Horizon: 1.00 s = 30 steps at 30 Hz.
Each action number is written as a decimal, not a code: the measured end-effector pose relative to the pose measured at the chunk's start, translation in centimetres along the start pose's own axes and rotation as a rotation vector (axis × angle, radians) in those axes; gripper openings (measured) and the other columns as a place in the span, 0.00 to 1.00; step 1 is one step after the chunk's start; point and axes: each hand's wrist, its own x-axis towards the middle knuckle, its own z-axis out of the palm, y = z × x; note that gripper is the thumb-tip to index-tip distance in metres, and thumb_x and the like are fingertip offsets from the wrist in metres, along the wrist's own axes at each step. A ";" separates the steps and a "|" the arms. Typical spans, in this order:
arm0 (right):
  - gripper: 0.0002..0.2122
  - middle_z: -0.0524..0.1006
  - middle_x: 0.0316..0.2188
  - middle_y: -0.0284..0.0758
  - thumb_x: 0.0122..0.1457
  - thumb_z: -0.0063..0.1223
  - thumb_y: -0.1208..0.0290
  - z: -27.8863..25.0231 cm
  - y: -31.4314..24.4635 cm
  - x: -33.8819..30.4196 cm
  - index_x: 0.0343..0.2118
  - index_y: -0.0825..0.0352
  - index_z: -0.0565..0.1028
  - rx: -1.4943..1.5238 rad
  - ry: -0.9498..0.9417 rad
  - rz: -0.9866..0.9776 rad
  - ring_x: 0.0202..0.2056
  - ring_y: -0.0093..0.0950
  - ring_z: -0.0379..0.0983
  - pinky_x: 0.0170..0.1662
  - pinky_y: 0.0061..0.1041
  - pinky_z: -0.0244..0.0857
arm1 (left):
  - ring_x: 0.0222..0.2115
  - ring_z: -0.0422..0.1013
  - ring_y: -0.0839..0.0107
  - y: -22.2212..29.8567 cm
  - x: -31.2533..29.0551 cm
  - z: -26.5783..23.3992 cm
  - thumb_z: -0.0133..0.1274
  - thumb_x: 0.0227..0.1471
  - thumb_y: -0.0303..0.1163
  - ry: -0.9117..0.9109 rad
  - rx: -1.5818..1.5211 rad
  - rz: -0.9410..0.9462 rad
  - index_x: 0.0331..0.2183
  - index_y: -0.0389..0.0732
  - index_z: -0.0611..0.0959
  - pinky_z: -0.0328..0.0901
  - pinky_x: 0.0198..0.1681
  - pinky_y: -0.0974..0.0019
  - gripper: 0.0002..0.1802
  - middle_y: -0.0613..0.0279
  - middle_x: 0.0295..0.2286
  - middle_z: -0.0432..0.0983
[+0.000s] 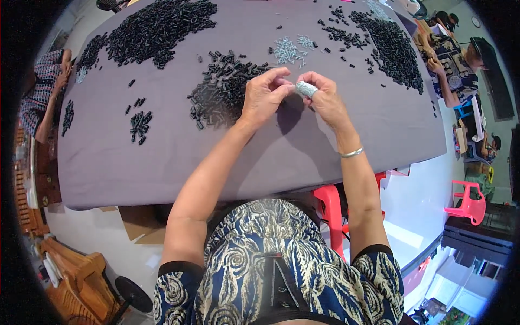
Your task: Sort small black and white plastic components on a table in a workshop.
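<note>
Both hands meet above the table, just right of its middle. My right hand (326, 100) is closed, with a pale silvery, speckled oval thing (307, 89) at its fingertips; its exact kind is unclear. Close beside it, my left hand (265, 96) is closed with thumb and fingers drawn together, and whatever they pinch is hidden. Under and left of that hand lies a heap of small black cylindrical pieces (216, 89). Just beyond my fingers is a small pile of thin silvery pieces (287, 50), perhaps screws.
A grey cloth covers the table (157, 168). Larger black heaps lie at the far left (149, 32) and far right (392, 54). A small black cluster (141, 125) sits at left. People sit at both sides. A red plastic chair (329, 208) stands by the near edge.
</note>
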 end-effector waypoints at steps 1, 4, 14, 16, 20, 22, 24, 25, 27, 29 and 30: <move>0.02 0.68 0.21 0.22 0.57 0.49 0.75 0.0 0.1 0.0 0.28 0.64 0.72 0.001 0.002 0.002 0.20 0.12 0.60 0.23 0.11 0.56 | 0.28 0.71 0.80 0.2 0.0 0.1 0.56 0.48 0.22 0.015 -0.062 -0.020 0.43 0.33 0.77 0.67 0.32 0.75 0.17 0.64 0.28 0.77; 0.03 0.68 0.21 0.23 0.58 0.49 0.73 0.1 0.5 0.2 0.30 0.64 0.72 0.055 0.014 -0.012 0.20 0.11 0.61 0.22 0.11 0.56 | 0.28 0.70 0.80 0.4 0.1 0.1 0.56 0.48 0.21 0.028 -0.112 -0.035 0.45 0.32 0.75 0.67 0.32 0.76 0.19 0.65 0.28 0.77; 0.10 0.68 0.21 0.24 0.62 0.44 0.66 0.7 1.9 0.4 0.28 0.65 0.73 -0.206 0.026 -0.183 0.22 0.13 0.60 0.23 0.15 0.55 | 0.27 0.71 0.81 -0.2 0.2 0.4 0.55 0.47 0.21 0.070 -0.201 0.070 0.45 0.37 0.77 0.68 0.33 0.75 0.20 0.66 0.26 0.77; 0.09 0.68 0.19 0.29 0.59 0.46 0.67 1.1 2.0 0.6 0.27 0.66 0.73 -0.326 0.079 -0.308 0.21 0.21 0.63 0.25 0.20 0.57 | 0.27 0.72 0.81 -0.4 0.1 0.2 0.55 0.47 0.20 0.060 -0.193 0.051 0.46 0.37 0.76 0.68 0.33 0.75 0.21 0.65 0.26 0.77; 0.07 0.68 0.19 0.39 0.55 0.49 0.70 1.4 1.3 0.2 0.27 0.68 0.73 -0.531 0.176 -0.532 0.22 0.33 0.66 0.27 0.27 0.61 | 0.26 0.70 0.82 -0.1 0.0 0.1 0.52 0.48 0.19 0.026 -0.168 0.070 0.48 0.36 0.73 0.66 0.30 0.77 0.23 0.65 0.26 0.75; 0.06 0.69 0.20 0.39 0.54 0.50 0.71 1.4 1.6 0.3 0.26 0.68 0.73 -0.583 0.203 -0.592 0.22 0.33 0.67 0.27 0.27 0.61 | 0.26 0.68 0.82 0.0 0.0 0.1 0.52 0.49 0.18 -0.001 -0.149 0.061 0.50 0.34 0.71 0.64 0.28 0.78 0.24 0.66 0.26 0.74; 0.05 0.69 0.20 0.39 0.53 0.51 0.72 1.4 1.9 0.4 0.26 0.68 0.73 -0.633 0.228 -0.653 0.23 0.33 0.68 0.27 0.28 0.62 | 0.26 0.68 0.82 -0.1 0.1 -0.1 0.52 0.49 0.19 -0.064 -0.154 0.009 0.50 0.34 0.71 0.64 0.28 0.78 0.24 0.65 0.26 0.74; 0.05 0.69 0.20 0.39 0.52 0.51 0.73 1.5 2.0 0.4 0.26 0.69 0.73 -0.627 0.267 -0.678 0.23 0.34 0.69 0.27 0.28 0.62 | 0.26 0.68 0.82 -0.1 0.2 -0.3 0.52 0.49 0.19 -0.063 -0.154 0.007 0.50 0.34 0.71 0.64 0.28 0.78 0.24 0.65 0.26 0.74; 0.05 0.70 0.20 0.39 0.52 0.51 0.73 1.4 2.2 0.6 0.25 0.69 0.73 -0.620 0.305 -0.701 0.23 0.35 0.69 0.27 0.29 0.62 | 0.24 0.72 0.80 0.0 0.3 -0.6 0.53 0.47 0.23 -0.124 -0.184 -0.074 0.46 0.36 0.75 0.68 0.28 0.74 0.21 0.65 0.24 0.75; 0.04 0.71 0.21 0.38 0.51 0.52 0.74 1.0 2.5 0.8 0.26 0.68 0.72 -0.598 0.421 -0.581 0.23 0.35 0.69 0.27 0.29 0.63 | 0.23 0.72 0.77 0.2 0.1 -0.5 0.54 0.47 0.23 -0.092 -0.063 -0.005 0.45 0.36 0.76 0.68 0.28 0.72 0.20 0.64 0.23 0.75; 0.04 0.71 0.22 0.38 0.51 0.53 0.74 0.8 2.6 0.9 0.27 0.68 0.73 -0.623 0.444 -0.578 0.23 0.35 0.70 0.27 0.30 0.63 | 0.23 0.73 0.75 0.3 0.0 -0.5 0.55 0.46 0.24 -0.057 0.059 0.064 0.44 0.37 0.77 0.68 0.27 0.71 0.19 0.63 0.23 0.76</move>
